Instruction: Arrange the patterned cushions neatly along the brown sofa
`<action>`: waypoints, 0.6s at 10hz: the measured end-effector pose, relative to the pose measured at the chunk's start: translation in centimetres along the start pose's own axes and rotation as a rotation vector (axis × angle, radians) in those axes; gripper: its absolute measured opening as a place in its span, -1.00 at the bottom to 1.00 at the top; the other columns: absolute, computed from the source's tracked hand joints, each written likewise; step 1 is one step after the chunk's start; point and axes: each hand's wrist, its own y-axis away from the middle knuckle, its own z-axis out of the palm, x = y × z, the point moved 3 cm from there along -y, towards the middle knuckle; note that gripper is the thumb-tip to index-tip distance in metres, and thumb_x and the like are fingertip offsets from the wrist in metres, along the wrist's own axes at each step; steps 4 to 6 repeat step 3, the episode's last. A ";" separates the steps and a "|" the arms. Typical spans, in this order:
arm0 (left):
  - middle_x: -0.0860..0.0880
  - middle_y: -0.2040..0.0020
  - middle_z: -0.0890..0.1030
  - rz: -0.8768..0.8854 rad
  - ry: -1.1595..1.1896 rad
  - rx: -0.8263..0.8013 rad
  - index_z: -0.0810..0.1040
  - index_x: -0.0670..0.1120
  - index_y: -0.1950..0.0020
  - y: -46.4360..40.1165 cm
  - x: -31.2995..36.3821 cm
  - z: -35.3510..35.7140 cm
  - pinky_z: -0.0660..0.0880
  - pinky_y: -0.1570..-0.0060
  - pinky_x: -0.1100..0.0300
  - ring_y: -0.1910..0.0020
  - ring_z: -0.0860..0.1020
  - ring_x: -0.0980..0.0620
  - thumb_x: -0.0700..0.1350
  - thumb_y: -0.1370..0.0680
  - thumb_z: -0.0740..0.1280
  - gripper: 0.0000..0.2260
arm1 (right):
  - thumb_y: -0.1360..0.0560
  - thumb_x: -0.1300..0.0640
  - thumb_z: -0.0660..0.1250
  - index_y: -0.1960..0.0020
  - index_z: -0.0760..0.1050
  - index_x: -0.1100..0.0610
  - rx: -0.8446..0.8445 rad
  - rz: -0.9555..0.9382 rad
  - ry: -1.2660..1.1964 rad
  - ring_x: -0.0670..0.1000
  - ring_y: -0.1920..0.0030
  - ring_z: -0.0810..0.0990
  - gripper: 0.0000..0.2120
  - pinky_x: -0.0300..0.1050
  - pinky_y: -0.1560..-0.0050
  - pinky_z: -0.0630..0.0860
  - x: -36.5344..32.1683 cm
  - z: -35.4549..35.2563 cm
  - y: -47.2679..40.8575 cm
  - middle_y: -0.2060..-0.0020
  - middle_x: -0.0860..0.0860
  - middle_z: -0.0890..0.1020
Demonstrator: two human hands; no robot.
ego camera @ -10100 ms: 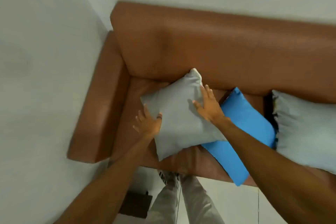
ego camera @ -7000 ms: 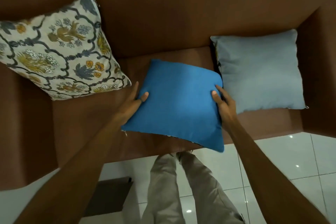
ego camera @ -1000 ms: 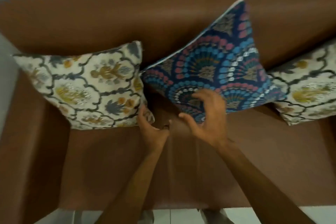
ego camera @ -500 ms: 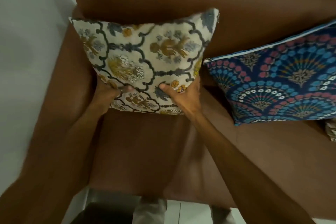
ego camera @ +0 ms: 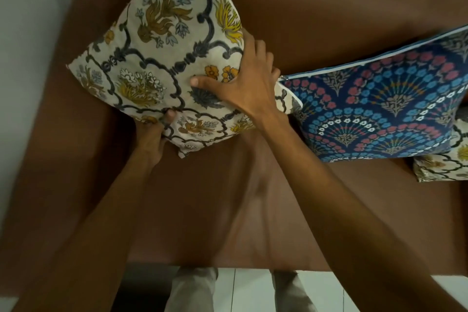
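A cream floral cushion (ego camera: 162, 58) stands tilted on one corner at the left end of the brown sofa (ego camera: 316, 12), against the backrest. My left hand (ego camera: 152, 137) grips its lower edge from below. My right hand (ego camera: 243, 86) clasps its right edge, thumb on the front face and fingers curled behind. To the right a blue fan-patterned cushion (ego camera: 385, 111) leans on the backrest, its left corner touching the floral one. A second cream floral cushion (ego camera: 445, 167) peeks out at the far right, mostly hidden behind the blue one.
The sofa's left armrest (ego camera: 63, 99) runs beside a pale wall (ego camera: 27, 33). The bare seat (ego camera: 215, 205) stretches toward me. My grey trouser legs (ego camera: 192, 289) stand on white floor tiles (ego camera: 248, 289) at the sofa's front edge.
The floral cushion has been lifted and turned from lying level to standing on a corner. My right hand has shifted from its bottom edge up to its right side.
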 end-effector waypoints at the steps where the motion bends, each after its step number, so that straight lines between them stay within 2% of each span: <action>1: -0.08 -0.59 0.44 0.057 0.012 0.028 0.21 -0.01 -0.67 0.9 0.1 0.2 0.52 -0.45 -0.15 -0.53 0.46 -0.09 -0.03 -0.32 0.66 0.02 | -0.08 -0.69 0.38 -0.67 0.17 0.00 0.006 0.001 0.007 0.18 -0.46 0.39 0.34 0.42 -0.45 0.34 0.0 -0.2 0.1 -0.44 0.04 0.42; 2: -0.16 -0.70 0.14 0.272 -0.050 0.273 -0.02 -0.03 -0.72 4.7 -0.2 0.4 0.30 -0.60 -0.19 -0.67 0.20 -0.13 0.02 -0.46 0.61 0.03 | -0.26 -0.65 0.30 -0.71 0.07 0.02 0.032 -0.013 0.030 0.22 -0.65 0.21 0.24 0.49 -0.58 0.18 0.6 -1.3 2.1 -0.62 0.11 0.29; 3: -0.24 -0.68 0.15 0.601 -0.425 0.519 0.15 -0.15 -0.68 11.1 0.9 3.9 0.23 -0.59 -0.33 -0.67 0.16 -0.21 0.32 -0.55 0.37 -0.12 | -0.53 -0.48 0.22 -0.73 0.07 0.05 0.111 -0.067 0.112 0.21 -0.74 -0.01 -0.03 0.49 -0.66 -0.06 2.3 -4.3 4.9 -0.72 0.13 0.13; 6: -0.24 -0.68 0.15 0.601 -0.425 0.519 0.15 -0.15 -0.68 11.1 0.9 3.9 0.23 -0.59 -0.33 -0.67 0.16 -0.21 0.32 -0.55 0.37 -0.12 | -0.53 -0.48 0.22 -0.73 0.07 0.05 0.111 -0.067 0.112 0.21 -0.74 -0.01 -0.03 0.49 -0.66 -0.06 2.3 -4.3 4.9 -0.72 0.13 0.13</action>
